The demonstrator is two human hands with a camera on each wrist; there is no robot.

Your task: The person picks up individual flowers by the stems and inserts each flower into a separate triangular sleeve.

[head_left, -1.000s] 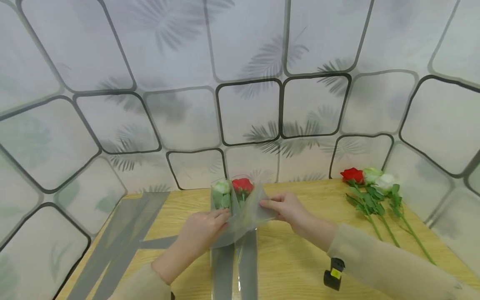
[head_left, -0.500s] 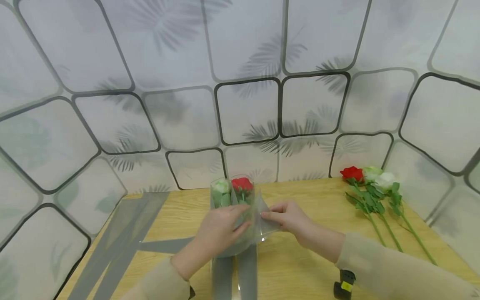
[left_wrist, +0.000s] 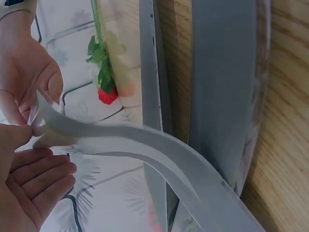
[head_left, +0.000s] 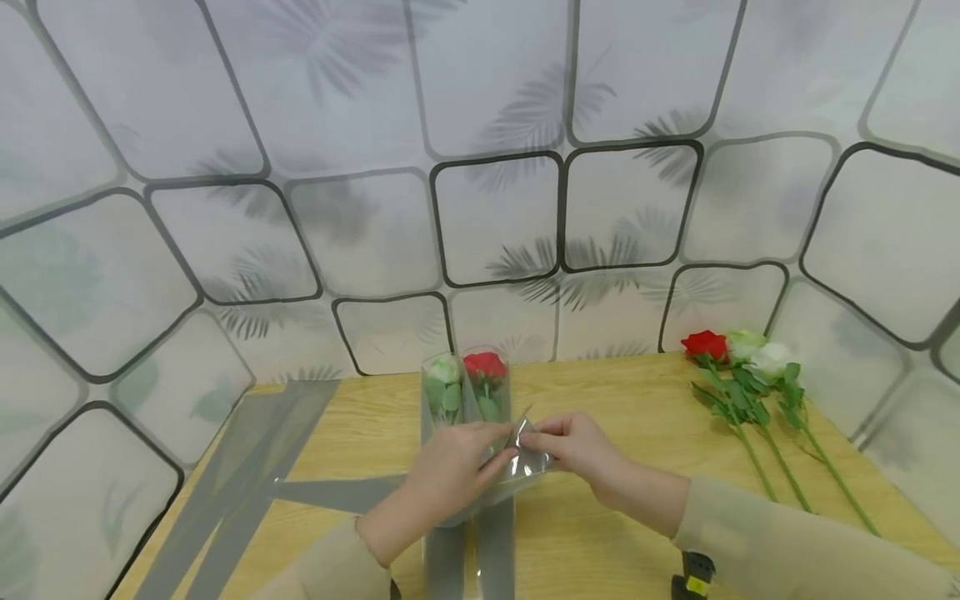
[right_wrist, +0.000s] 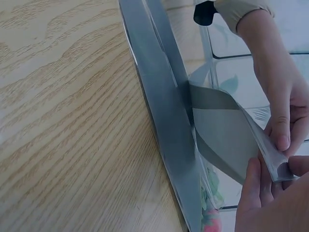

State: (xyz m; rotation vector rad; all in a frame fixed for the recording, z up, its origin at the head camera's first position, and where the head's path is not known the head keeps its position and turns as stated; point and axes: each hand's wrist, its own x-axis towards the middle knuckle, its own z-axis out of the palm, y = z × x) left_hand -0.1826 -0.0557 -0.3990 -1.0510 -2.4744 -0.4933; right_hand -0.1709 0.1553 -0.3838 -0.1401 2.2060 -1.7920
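We have brought the left hand point(head_left: 453, 467) across to the right hand point(head_left: 592, 454), so the sleeve's point(head_left: 341, 493) raised end is now within reach of both. The right pinches that end; whether the left has gripped too, we cannot tell. The sleeve lies across the two wrapped roses point(head_left: 485, 367), its pinched end curling up

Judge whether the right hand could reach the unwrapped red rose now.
Probably yes: the right hand pinches the grey wrapping, but if it lets go, nothing visible lies between it and the unwrapped red rose.
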